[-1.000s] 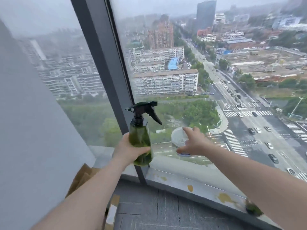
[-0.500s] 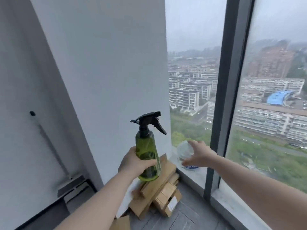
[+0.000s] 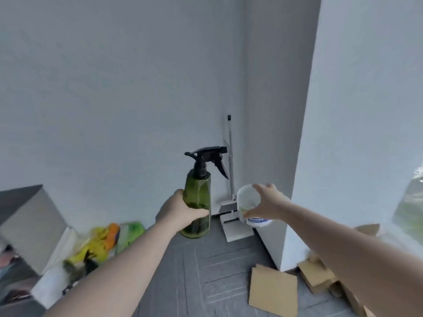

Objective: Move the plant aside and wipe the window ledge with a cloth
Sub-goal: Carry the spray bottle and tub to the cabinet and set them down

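My left hand (image 3: pixel 180 213) grips a green spray bottle (image 3: pixel 198 202) with a black trigger head, held upright in mid-air. My right hand (image 3: pixel 266 204) holds a clear plastic cup (image 3: pixel 248 202) by its rim from above; the cup has a white base with a blue label. Both are in front of a grey wall corner. The window ledge, a plant and a cloth do not show in this view; only a sliver of window glass (image 3: pixel 409 211) shows at the far right.
A white dustpan with a long handle (image 3: pixel 231 223) leans in the corner. Flat cardboard (image 3: pixel 272 289) and stacked cardboard pieces (image 3: pixel 320 275) lie on the grey floor to the right. Bags and colourful clutter (image 3: pixel 98 245) sit at the left beside a grey box (image 3: pixel 29 223).
The view has swung left from the window and ledge to the room's wall corner. Both hands kept their hold on the bottle and the cup and travelled with the turn.
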Demonstrator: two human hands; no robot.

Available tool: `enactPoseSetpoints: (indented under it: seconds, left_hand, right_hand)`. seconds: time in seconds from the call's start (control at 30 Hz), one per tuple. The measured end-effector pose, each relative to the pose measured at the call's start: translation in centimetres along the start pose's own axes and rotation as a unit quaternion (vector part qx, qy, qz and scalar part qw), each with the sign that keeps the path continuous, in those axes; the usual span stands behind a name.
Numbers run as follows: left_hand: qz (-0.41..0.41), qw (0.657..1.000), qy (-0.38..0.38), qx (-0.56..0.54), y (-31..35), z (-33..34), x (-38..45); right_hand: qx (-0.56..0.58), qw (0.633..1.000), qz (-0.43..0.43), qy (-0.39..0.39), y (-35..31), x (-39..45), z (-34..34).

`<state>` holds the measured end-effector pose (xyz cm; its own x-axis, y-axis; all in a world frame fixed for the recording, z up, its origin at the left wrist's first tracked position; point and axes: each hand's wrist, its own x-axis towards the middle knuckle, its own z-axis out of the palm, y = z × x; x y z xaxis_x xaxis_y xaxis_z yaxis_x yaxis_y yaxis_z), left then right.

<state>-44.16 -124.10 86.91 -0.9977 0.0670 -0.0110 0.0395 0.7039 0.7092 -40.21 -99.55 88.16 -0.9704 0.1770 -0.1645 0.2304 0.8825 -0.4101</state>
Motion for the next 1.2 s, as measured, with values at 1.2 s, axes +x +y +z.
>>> enactPoseSetpoints:
  seconds: [1.2]
  left_hand:
    - [-0.304,0.911,0.278,-0.022,-60.2,-54.6,19.7]
  right_hand:
    - [-0.09,0.901,-0.385,-0.179,-84.3,29.0,37.1]
